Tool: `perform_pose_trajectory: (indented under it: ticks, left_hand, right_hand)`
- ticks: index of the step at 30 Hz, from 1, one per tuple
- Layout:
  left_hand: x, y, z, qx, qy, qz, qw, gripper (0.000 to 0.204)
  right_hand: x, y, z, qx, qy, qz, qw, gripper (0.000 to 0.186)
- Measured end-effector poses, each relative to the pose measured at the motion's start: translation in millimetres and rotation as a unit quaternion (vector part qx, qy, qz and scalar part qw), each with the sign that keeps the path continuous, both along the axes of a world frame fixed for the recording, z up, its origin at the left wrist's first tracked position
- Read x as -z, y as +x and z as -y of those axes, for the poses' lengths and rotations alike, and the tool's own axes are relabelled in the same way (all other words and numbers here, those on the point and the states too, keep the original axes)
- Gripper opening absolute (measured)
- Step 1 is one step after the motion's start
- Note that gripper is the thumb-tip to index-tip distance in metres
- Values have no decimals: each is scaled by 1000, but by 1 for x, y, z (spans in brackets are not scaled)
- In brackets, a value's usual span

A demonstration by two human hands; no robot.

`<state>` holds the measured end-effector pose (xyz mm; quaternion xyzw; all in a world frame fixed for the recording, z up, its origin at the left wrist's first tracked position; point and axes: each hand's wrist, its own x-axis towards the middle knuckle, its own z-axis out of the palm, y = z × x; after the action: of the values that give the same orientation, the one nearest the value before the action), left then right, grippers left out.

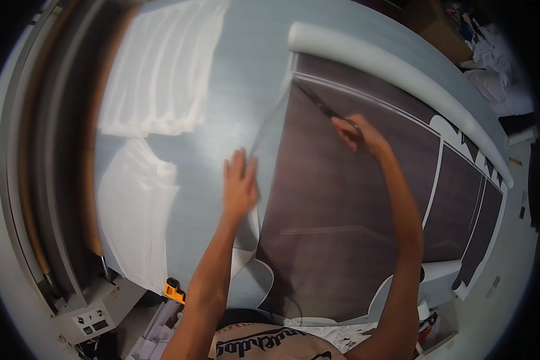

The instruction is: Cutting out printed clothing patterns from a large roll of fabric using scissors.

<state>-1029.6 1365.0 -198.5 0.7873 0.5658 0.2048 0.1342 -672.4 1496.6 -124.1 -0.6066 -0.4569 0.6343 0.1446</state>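
Observation:
A large dark brown printed sheet [342,192] with white borders lies on the pale blue table. My right hand [360,135] is closed around the handles of dark scissors [315,101]. Their blades reach the sheet's far left corner, close to the roll. Over the sheet's left edge, my left hand [240,189] lies with fingers stretched out, next to a thin trimmed strip [270,117] that runs up toward the scissors. The strip is blurred, and I cannot tell whether the fingers press on it. Near my body, its white end [241,259] curls.
A thick white roll [396,57] lies along the sheet's far side. White pieces are stacked at the left, an upper stack [156,66] and a lower one [135,210]. A yellow-and-black tool [174,291] sits at the near left edge, beside a machine with long rollers [60,132].

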Motion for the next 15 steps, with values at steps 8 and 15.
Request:
perform_pose_trajectory:
  ticks: [8, 15]
  left_hand:
    - [6, 1, -4, -14, -15, -18, 1000, 51]
    - [10, -1, -4, -13, -10, -4, 1000, 55]
  right_hand:
    - [2, 45, -38, -77, -26, -44, 996, 51]
    - [20, 60, -63, -55, -58, -96, 992, 53]
